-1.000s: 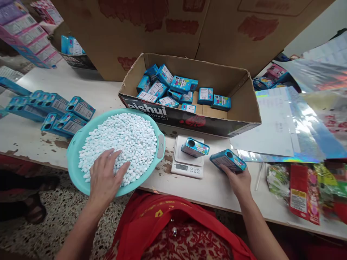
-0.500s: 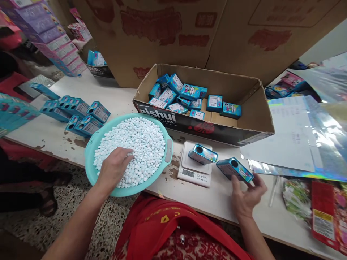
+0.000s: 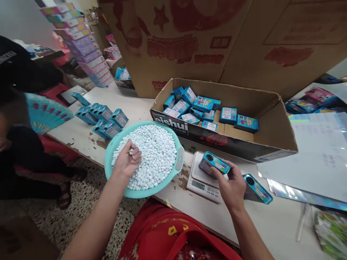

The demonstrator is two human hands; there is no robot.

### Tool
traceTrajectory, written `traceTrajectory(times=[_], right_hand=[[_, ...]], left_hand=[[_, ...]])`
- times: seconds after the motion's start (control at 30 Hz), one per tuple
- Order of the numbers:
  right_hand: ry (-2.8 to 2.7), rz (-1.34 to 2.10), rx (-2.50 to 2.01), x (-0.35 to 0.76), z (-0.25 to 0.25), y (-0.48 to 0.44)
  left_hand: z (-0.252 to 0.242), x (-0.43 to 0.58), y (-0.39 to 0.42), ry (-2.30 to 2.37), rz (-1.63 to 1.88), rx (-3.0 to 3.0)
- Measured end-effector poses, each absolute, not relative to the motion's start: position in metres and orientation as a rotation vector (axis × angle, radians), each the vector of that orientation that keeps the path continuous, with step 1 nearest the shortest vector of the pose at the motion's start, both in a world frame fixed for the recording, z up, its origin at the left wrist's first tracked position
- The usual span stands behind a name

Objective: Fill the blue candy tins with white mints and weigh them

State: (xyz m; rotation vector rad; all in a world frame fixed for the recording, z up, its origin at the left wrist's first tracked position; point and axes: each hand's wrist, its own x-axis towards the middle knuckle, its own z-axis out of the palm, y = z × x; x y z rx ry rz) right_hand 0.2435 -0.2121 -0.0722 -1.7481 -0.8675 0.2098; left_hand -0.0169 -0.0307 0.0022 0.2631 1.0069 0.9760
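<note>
My left hand is turned palm up over a turquoise colander-like bowl, its fingers curled round a few small white candies. Pale white and bluish candies fill the bowl. My right hand grips a blue candy box between thumb and fingers; the box has a round dark hole in its top. It is on or just over the plate of a white kitchen scale, whose display is lit. Just right of this hand stands a second blue box with the same round hole.
Behind the bowl and scale is a long open carton holding several blue boxes. More blue boxes stand at the bowl's left. White sheets and a plastic packet lie at the right. Another person is at the left.
My right hand has left the box beside the scale and now grips the one at the scale. My left hand has turned palm up with candies in its fingers. The view has shifted left.
</note>
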Motion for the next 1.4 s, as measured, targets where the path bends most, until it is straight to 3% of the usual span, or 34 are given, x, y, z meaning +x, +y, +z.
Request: traceTrajectory(times=[0.23, 0.37, 0.6, 1.07, 1.27, 1.4], right_hand=[[-1.329, 0.137, -1.46, 0.197, 0.008, -0.188], [-1.536, 0.213, -1.405, 0.17, 0.021, -0.159], [-1.583, 0.216, -1.404, 0.155, 0.014, -0.144], [-1.368, 0.373, -1.4, 0.179, 0.009, -0.164], [-1.06, 0.175, -1.628, 0.232, -0.035, -0.209], [-1.009, 0.105, -1.726, 0.25, -0.074, -0.216]], left_hand=[[0.035, 0.016, -0.048, 0.82, 0.98, 0.332], [0.063, 0.04, -0.059, 0.707, 1.122, 0.596], [0.055, 0.052, -0.061, 0.77, 1.309, 0.911], [0.048, 0.035, -0.044, 0.868, 1.22, 1.183], [0.01, -0.013, -0.014, 1.328, 0.594, 2.096], [0.001, -0.01, -0.012, 1.342, 0.518, 2.192]])
